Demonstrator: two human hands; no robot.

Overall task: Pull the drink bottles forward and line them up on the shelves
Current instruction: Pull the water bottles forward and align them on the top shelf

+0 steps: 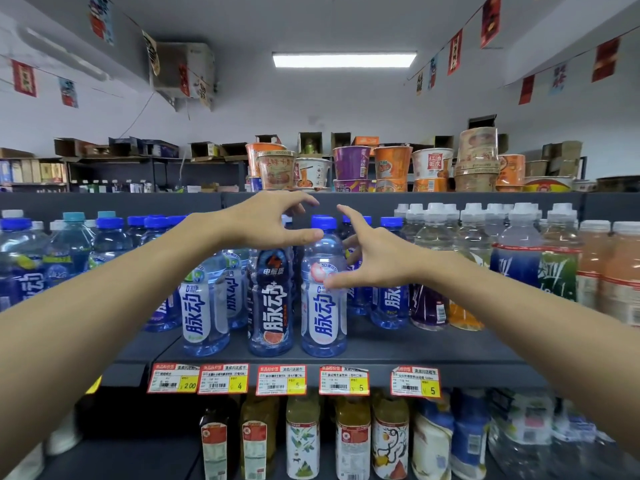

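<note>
Three blue-capped drink bottles stand at the front edge of the middle shelf [381,356]: a pale one [204,306], a dark-labelled one [270,306] and another pale one [323,299]. My left hand [273,220] hovers above the dark bottle, fingers spread, thumb near the right pale bottle's shoulder. My right hand [370,254] is just right of that bottle, fingers apart, thumb close to its label. Neither hand grips anything. More blue bottles [389,299] stand further back on the shelf.
Clear white-capped bottles [474,237] and orange drinks [620,271] fill the shelf's right end, blue bottles [69,251] its left. Instant noodle cups [391,168] sit on the top shelf. Price tags [280,379] line the edge. Tea bottles [303,441] stand below.
</note>
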